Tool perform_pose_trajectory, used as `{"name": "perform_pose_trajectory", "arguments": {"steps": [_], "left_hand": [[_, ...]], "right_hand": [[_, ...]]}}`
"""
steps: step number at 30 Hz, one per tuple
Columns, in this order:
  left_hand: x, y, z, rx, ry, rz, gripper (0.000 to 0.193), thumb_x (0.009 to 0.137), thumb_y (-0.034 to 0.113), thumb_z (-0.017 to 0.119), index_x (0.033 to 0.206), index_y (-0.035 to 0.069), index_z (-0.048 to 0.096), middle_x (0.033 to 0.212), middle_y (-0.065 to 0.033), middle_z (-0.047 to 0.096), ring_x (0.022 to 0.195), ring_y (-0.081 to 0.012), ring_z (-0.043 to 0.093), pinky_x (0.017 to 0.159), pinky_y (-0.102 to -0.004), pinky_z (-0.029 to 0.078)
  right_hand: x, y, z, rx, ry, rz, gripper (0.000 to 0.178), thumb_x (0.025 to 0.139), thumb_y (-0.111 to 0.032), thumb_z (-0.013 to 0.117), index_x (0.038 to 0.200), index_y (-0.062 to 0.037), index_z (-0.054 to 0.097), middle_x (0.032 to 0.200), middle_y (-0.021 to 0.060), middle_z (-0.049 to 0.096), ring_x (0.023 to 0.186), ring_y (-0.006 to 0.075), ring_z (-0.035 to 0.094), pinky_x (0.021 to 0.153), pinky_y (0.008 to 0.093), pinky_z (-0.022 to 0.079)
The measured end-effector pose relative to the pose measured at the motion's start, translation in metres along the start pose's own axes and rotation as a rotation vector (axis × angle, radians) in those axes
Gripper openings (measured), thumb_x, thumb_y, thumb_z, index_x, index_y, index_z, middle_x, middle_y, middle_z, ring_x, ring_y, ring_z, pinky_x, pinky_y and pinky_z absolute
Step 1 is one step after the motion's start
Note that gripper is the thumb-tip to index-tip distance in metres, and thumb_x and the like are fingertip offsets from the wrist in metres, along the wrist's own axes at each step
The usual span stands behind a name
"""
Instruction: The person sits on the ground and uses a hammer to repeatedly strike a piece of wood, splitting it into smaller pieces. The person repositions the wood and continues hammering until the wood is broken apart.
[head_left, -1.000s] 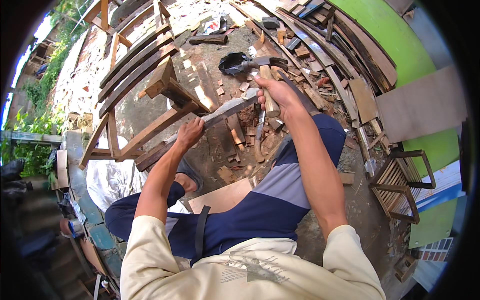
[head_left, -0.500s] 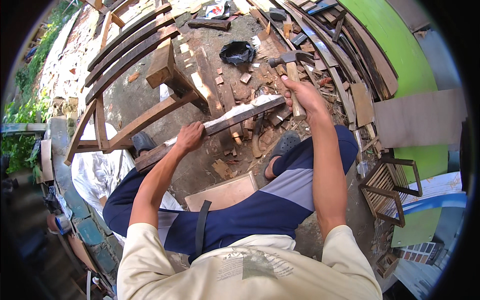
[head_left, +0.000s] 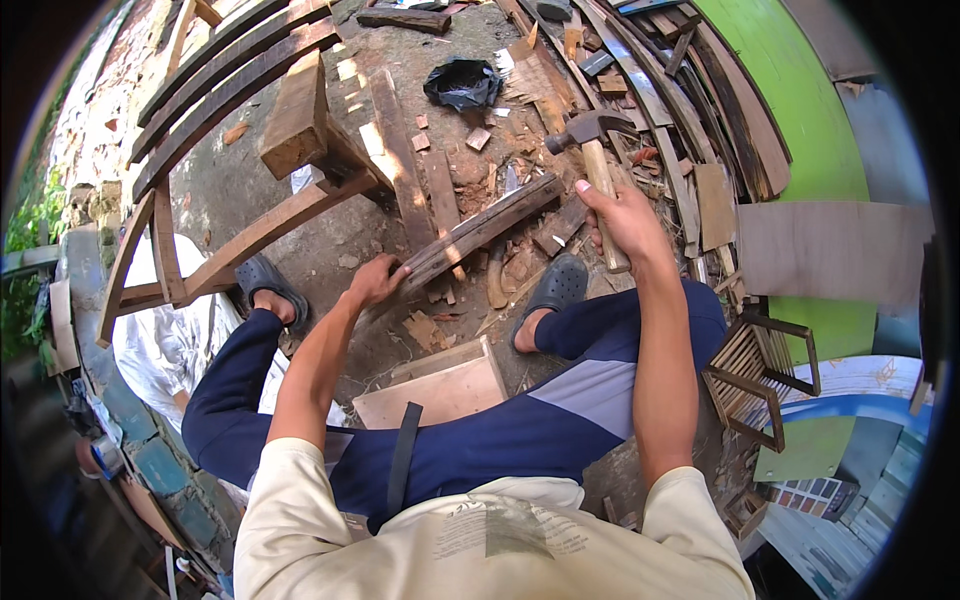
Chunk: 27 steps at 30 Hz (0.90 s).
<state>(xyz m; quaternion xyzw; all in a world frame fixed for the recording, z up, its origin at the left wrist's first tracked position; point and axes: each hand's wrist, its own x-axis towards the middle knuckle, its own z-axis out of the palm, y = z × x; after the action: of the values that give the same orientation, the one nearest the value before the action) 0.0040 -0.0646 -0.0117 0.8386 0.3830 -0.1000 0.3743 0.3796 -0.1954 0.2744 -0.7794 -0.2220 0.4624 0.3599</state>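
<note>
Ok so progress-wise: the length of dark timber [head_left: 480, 232] is a loose piece, not joined to the slatted wooden frame [head_left: 265, 240] over on the left side of the ground [head_left: 335, 240]. It slants up between the person's feet, far end toward the scrap pile [head_left: 690, 215] along the ground's right edge. Left hand [head_left: 378, 280] is closed over its near end; right hand [head_left: 625, 222] is wrapped around the handle of a claw hammer [head_left: 598, 168], with the head up and clear of the wood. Frame looks put together to me, slats and all. How much work is left on the timber, honestly can't judge.

Hard to make out: the left palm and forearm cover the timber's near end, so no idea what's under there. Can't tell if it rests on anything, or spot any nails. The slatted frame gets cut off up top.
</note>
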Motion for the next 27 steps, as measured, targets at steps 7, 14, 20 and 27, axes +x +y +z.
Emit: {"name": "perform_pose_trajectory", "arguments": {"steps": [7, 14, 20, 27], "left_hand": [[0.002, -0.005, 0.029, -0.005, 0.216, -0.203, 0.052, 0.098, 0.052, 0.053, 0.116, 0.006, 0.07, 0.118, -0.0202, 0.065, 0.114, -0.0374, 0.06, 0.097, -0.048, 0.046], [-0.05, -0.016, 0.021, 0.212, 0.525, -0.317, 0.059, 0.096, 0.051, 0.058, 0.131, 0.004, 0.059, 0.132, -0.0171, 0.059, 0.13, -0.0326, 0.05, 0.112, -0.0474, 0.032], [-0.113, -0.051, 0.061, 0.135, 1.23, -1.197, 0.099, 0.083, 0.059, 0.071, 0.151, 0.001, 0.029, 0.151, -0.0197, 0.038, 0.144, -0.0357, 0.031, 0.117, -0.0502, 0.025], [-0.113, -0.093, 0.064, -1.65, 1.262, -1.224, 0.111, 0.076, 0.07, 0.076, 0.147, -0.006, 0.037, 0.146, -0.0172, 0.048, 0.132, -0.0351, 0.05, 0.108, -0.0526, 0.042]], "right_hand": [[0.004, 0.015, 0.009, -0.046, 0.001, 0.108, 0.036, 0.096, -0.037, 0.069, 0.084, -0.0064, 0.056, 0.067, 0.0005, 0.054, 0.051, 0.0112, 0.05, 0.045, 0.0298, 0.042], [0.012, 0.031, 0.018, -0.145, -0.013, 0.115, 0.036, 0.095, -0.034, 0.069, 0.085, -0.0016, 0.058, 0.064, 0.0032, 0.054, 0.05, 0.0135, 0.053, 0.047, 0.0318, 0.044], [0.014, 0.045, 0.034, -0.309, -0.07, 0.056, 0.037, 0.095, -0.037, 0.068, 0.085, -0.0021, 0.059, 0.065, 0.0023, 0.054, 0.051, 0.0133, 0.053, 0.048, 0.0312, 0.044], [0.013, 0.055, 0.05, -0.438, -0.155, -0.025, 0.039, 0.095, -0.037, 0.068, 0.089, 0.0012, 0.061, 0.064, 0.0049, 0.056, 0.049, 0.0156, 0.056, 0.047, 0.0335, 0.045]]}}
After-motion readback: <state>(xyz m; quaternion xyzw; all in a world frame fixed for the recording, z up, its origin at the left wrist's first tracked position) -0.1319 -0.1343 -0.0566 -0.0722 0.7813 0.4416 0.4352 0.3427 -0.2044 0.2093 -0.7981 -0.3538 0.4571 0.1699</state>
